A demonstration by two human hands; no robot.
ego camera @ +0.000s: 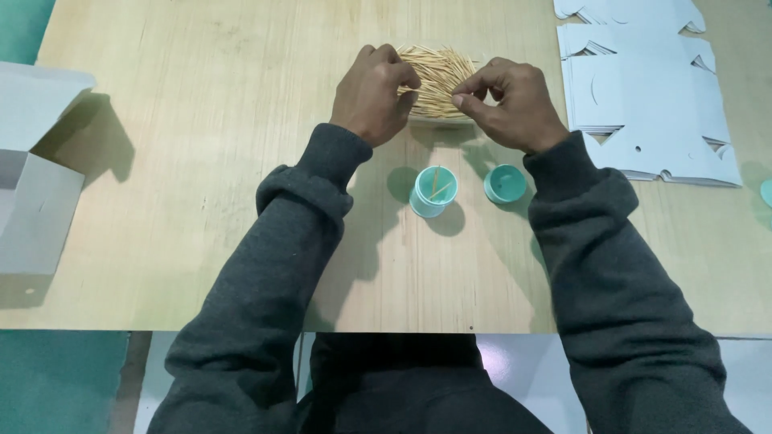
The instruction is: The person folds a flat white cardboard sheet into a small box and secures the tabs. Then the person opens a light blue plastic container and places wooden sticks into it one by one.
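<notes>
A heap of thin wooden toothpicks (437,74) lies at the far middle of the wooden table (201,161). My left hand (373,92) rests on the heap's left side with its fingers curled into the sticks. My right hand (507,100) is at the heap's right side, thumb and forefinger pinched on some toothpicks. Nearer to me stands a small teal round container (433,191), upright and open, with a few toothpicks inside. Its teal lid (505,183) lies on the table just to the right of it.
A stack of flat white die-cut cardboard blanks (651,96) lies at the right, with more at the far right corner. An open white box (32,161) stands at the left edge. A small teal object (766,193) shows at the right border.
</notes>
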